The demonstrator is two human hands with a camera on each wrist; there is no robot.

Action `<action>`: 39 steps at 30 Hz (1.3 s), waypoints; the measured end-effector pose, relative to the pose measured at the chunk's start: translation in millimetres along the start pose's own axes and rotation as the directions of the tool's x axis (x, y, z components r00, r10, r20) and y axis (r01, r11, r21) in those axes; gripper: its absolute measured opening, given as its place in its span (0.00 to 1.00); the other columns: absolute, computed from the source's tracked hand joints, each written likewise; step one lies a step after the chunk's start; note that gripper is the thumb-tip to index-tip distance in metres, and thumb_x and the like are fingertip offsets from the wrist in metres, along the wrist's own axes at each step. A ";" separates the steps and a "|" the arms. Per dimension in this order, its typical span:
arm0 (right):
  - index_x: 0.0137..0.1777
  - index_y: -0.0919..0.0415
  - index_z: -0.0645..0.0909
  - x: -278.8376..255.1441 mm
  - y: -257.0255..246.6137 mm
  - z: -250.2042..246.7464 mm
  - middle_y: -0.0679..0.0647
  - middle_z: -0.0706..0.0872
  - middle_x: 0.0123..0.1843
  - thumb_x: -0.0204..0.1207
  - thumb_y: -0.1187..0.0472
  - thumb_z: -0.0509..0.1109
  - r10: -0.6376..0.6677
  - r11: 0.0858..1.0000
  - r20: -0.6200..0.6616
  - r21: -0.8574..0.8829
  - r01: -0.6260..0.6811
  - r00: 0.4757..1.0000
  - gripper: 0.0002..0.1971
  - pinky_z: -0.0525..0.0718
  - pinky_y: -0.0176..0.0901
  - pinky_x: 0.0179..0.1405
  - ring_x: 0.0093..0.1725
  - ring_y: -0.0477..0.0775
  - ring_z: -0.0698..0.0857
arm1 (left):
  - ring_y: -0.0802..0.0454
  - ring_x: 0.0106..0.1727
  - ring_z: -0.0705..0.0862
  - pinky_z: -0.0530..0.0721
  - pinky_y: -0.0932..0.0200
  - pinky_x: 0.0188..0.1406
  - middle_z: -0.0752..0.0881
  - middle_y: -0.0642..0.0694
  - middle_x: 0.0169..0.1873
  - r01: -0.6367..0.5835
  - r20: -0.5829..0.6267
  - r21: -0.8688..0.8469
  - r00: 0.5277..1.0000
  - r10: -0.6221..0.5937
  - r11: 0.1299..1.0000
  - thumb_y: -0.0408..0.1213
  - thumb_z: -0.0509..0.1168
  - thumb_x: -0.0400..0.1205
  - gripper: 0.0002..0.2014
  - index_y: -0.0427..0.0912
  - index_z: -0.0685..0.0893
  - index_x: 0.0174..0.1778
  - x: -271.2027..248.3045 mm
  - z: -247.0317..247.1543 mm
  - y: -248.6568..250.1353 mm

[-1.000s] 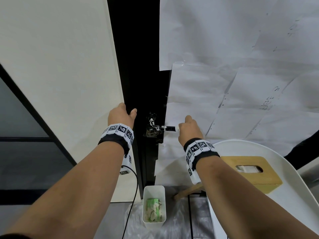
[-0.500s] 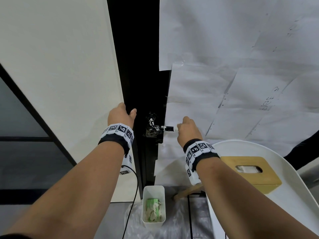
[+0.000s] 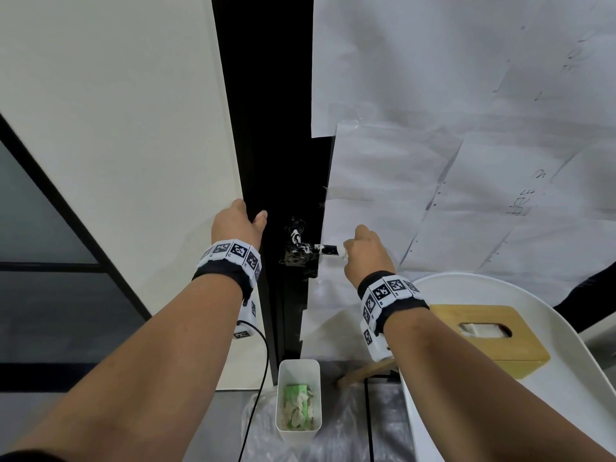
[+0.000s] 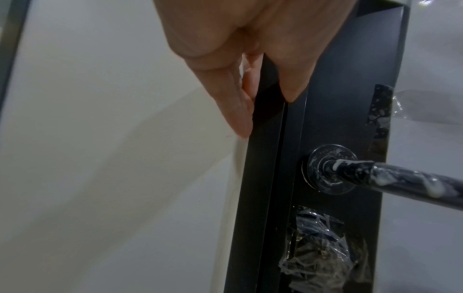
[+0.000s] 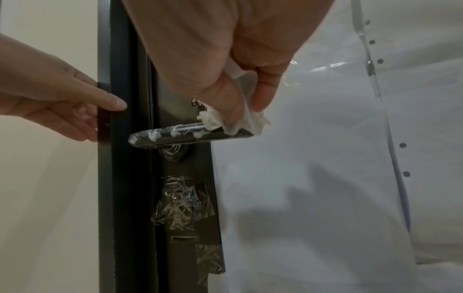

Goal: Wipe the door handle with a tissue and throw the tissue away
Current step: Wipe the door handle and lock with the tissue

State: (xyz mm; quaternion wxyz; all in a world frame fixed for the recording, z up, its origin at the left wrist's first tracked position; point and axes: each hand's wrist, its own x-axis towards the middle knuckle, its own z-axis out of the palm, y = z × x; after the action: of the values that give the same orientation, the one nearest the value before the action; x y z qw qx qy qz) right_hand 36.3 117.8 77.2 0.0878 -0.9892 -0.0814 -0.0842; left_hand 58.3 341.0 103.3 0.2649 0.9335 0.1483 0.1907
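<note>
Two hands up | right hand (image 3: pixel 368 253) pinches tissue (image 5: pixel 240 121) between thumb and fingers at free end of handle (image 5: pixel 180 136) | left hand (image 3: pixel 236 225) clasps door (image 4: pixel 333 99) edge | tissue likely soft, light, weak when wet: keep it bunched | handle stiff, foam-slick

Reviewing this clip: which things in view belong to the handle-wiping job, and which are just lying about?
In the job: door handle, smeared white; tissue, pinched by the right hand at the handle's end; left hand, gripping the black door frame; white bin below, holding crumpled waste.

Lying about: wooden tissue box on the white table; paper sheets; plastic sheet on the floor.
</note>
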 end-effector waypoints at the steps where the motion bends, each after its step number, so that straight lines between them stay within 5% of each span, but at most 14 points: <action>1: 0.40 0.68 0.79 0.5 -1.8 0.2 0.60 0.73 0.56 0.70 0.79 0.58 0.004 1.000 0.008 0.003 -0.005 1.000 0.10 0.74 0.46 0.40 0.54 0.59 0.74 | 0.43 0.33 0.76 0.72 0.55 0.30 0.72 0.47 0.25 0.001 -0.001 -0.002 1.000 -0.001 1.000 0.50 0.65 0.81 0.18 0.37 0.72 0.39 -0.1 0.1 0.1; 11: 0.41 0.70 0.79 0.8 -3.5 -3.6 0.60 0.72 0.54 0.70 0.79 0.59 -0.002 1.000 0.029 0.001 0.002 1.000 0.09 0.75 0.47 0.39 0.52 0.61 0.75 | 0.43 0.33 0.77 0.72 0.55 0.30 0.73 0.47 0.25 0.001 0.000 -0.003 1.000 -0.001 1.000 0.50 0.65 0.81 0.18 0.37 0.74 0.42 0.8 1.2 -0.7; 15: 0.36 0.66 0.71 3.1 -10.5 0.2 0.61 0.72 0.56 0.70 0.80 0.60 0.006 1.000 0.062 0.009 -0.006 0.998 0.09 0.74 0.45 0.39 0.53 0.61 0.74 | 0.42 0.33 0.77 0.72 0.55 0.30 0.73 0.46 0.25 0.001 0.000 -0.005 1.000 -0.001 1.000 0.50 0.65 0.81 0.18 0.37 0.73 0.40 1.5 2.4 -0.8; 20: 0.54 0.70 0.82 2.5 -3.3 -3.2 0.60 0.73 0.57 0.71 0.77 0.60 0.002 1.000 0.060 0.016 -0.003 0.998 0.15 0.81 0.50 0.45 0.55 0.62 0.76 | 0.43 0.32 0.77 0.72 0.56 0.30 0.72 0.48 0.24 -0.001 0.001 -0.013 1.000 0.001 1.000 0.50 0.65 0.81 0.18 0.38 0.71 0.39 2.8 3.0 -2.7; 25: 0.39 0.68 0.77 2.7 -14.1 -3.3 0.61 0.73 0.56 0.71 0.80 0.59 0.027 0.999 0.059 0.017 -0.028 0.998 0.09 0.76 0.45 0.40 0.52 0.62 0.76 | 0.43 0.33 0.77 0.72 0.56 0.31 0.73 0.47 0.26 -0.002 0.007 -0.007 1.000 0.002 1.000 0.50 0.65 0.81 0.17 0.38 0.73 0.41 2.7 3.2 -2.9; 32: 0.57 0.71 0.82 8.9 -7.8 -4.8 0.62 0.74 0.58 0.73 0.77 0.60 0.027 0.998 0.062 0.057 -0.030 0.998 0.16 0.83 0.52 0.51 0.56 0.64 0.78 | 0.43 0.33 0.77 0.73 0.56 0.31 0.78 0.43 0.30 -0.003 0.011 -0.003 1.000 0.003 1.000 0.50 0.65 0.81 0.17 0.38 0.73 0.41 2.8 2.0 -2.7; 39: 0.44 0.71 0.80 8.5 -22.3 -2.8 0.61 0.71 0.53 0.72 0.79 0.60 -0.011 0.999 0.106 0.042 0.007 0.994 0.09 0.78 0.47 0.42 0.53 0.64 0.77 | 0.42 0.34 0.78 0.73 0.55 0.30 0.79 0.42 0.31 -0.008 0.010 0.005 1.000 0.008 1.000 0.50 0.65 0.81 0.18 0.37 0.73 0.41 3.6 3.1 -3.6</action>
State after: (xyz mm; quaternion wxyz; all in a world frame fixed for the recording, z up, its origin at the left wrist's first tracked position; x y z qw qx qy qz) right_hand 40.2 140.2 85.0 0.1037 -0.9899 -0.0921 -0.0303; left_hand 62.1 343.9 99.9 0.2626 0.9357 0.1436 0.1869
